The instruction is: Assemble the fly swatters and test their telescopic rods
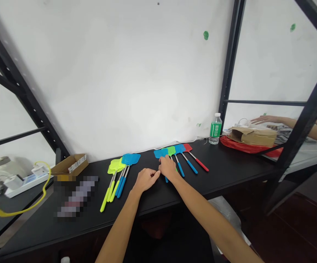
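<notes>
My right hand [167, 167] is closed over the shaft of a blue fly swatter [158, 153]; the end of its handle shows below the hand. Just left of it, my left hand [146, 179] rests on the black table with curled fingers and its thumb pointing right; nothing shows in it. Beside the right hand lie a green fly swatter [171, 150], another blue fly swatter [180, 148] and a red fly swatter [201, 164], fanned out. Left of my hands, several yellow fly swatters [115, 165] overlap with blue ones [131, 159].
A water bottle [215, 130] stands at the back right by the black rack post [231, 58]. An open cardboard box [72, 166] sits at the left, near a blurred-out item [78, 197]. Beyond the post, another person's hand [266, 119] is over a carton [254, 136].
</notes>
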Tool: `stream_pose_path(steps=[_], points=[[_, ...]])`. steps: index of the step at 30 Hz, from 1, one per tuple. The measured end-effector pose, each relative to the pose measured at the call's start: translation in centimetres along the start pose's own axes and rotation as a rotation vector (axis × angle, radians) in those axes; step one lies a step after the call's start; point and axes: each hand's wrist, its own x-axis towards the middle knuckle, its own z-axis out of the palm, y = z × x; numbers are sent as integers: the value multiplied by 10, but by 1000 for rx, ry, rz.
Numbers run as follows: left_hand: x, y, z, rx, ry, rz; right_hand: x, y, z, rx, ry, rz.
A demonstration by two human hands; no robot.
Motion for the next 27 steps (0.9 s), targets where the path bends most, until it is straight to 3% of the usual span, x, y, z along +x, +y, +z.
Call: stream_pose_path(steps=[12, 16, 19, 22, 27], points=[[2, -3, 3, 74, 72, -29, 1, 2, 0, 6, 13, -38], [4, -14, -4, 316, 324, -186, 2, 4, 1, 30, 73, -78], [3, -28, -10, 458, 490, -398, 2, 5, 1, 43, 99, -106], [0, -37, -12, 478, 411, -545, 2, 5, 0, 55, 98, -121], [0, -37, -10, 488, 338, -493, 3, 4, 1, 75, 106, -138]])
